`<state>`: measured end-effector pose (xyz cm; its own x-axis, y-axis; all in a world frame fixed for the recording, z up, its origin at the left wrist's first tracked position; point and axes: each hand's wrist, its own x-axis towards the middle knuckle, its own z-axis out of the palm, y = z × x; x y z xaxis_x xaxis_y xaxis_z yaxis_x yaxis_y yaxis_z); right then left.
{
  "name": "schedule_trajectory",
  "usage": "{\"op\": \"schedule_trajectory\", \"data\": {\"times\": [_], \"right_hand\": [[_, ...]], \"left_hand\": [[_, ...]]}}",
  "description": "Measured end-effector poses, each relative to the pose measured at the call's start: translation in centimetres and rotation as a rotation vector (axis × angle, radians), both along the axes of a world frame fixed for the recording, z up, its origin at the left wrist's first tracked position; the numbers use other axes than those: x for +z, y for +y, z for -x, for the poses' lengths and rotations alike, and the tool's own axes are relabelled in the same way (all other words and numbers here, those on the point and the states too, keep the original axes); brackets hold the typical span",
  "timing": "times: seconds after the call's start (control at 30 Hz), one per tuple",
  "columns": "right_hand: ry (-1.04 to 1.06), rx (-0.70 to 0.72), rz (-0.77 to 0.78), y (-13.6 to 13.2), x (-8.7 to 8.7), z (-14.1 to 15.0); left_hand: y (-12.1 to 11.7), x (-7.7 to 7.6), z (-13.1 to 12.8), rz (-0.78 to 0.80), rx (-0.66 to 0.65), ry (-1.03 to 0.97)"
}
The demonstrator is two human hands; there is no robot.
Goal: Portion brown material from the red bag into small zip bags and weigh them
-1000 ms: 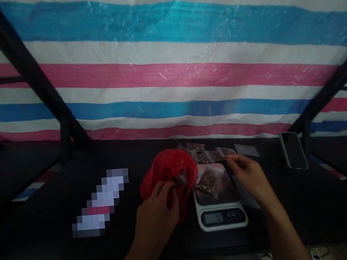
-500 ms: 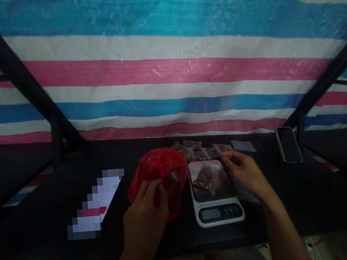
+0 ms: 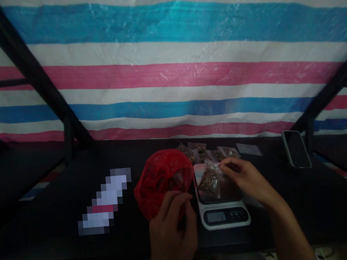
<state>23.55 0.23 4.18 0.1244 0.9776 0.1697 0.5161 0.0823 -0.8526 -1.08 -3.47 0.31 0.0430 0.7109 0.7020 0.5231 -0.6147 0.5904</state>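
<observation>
My right hand (image 3: 249,180) pinches the top edge of a small clear zip bag (image 3: 209,181) filled with brown dried bits. The bag is over the steel plate of a white kitchen scale (image 3: 202,216); whether it still rests on the plate is hard to tell. A lit display with digits too dim to read sits on the scale's front. Left of it stands a red plastic bag (image 3: 146,184), its mouth wide, with dark contents inside. At its near right rim is my left hand (image 3: 173,226), fingers curled with the tips drawn together; anything in them is hidden.
Several filled zip bags (image 3: 227,151) lie behind the scale, beside a flat clear bag (image 3: 249,149). A phone (image 3: 296,148) leans at the right. Pixelated on the left is a bright flat item (image 3: 115,190). Black table (image 3: 48,220); slanted black bars (image 3: 41,88) at both sides.
My left hand has come out of the red bag toward the near right. My right hand has gone from the bags behind the scale to the zip bag on it and gripped its top.
</observation>
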Motion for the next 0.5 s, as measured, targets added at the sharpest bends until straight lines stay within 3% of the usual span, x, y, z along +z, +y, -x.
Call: {"op": "schedule_trajectory", "data": {"times": [0.1, 0.23, 0.33, 0.5], "right_hand": [[0.098, 0.092, -0.045, -0.7, 1.9, 1.2], [0.159, 0.152, -0.082, -0.7, 3.3, 4.0], [0.230, 0.170, -0.079, 0.1, 2.8, 6.5], [0.211, 0.045, -0.044, 1.9, 1.2, 10.0]], "left_hand": [[-0.2, 0.2, -0.6, 0.274, -0.024, -0.130], [-0.1, 0.8, -1.1, 0.694, -0.219, -0.384], [0.1, 0.7, -1.3, 0.869, -0.315, -0.585], [0.6, -1.3, -1.4, 1.054, -0.304, -0.848]]}}
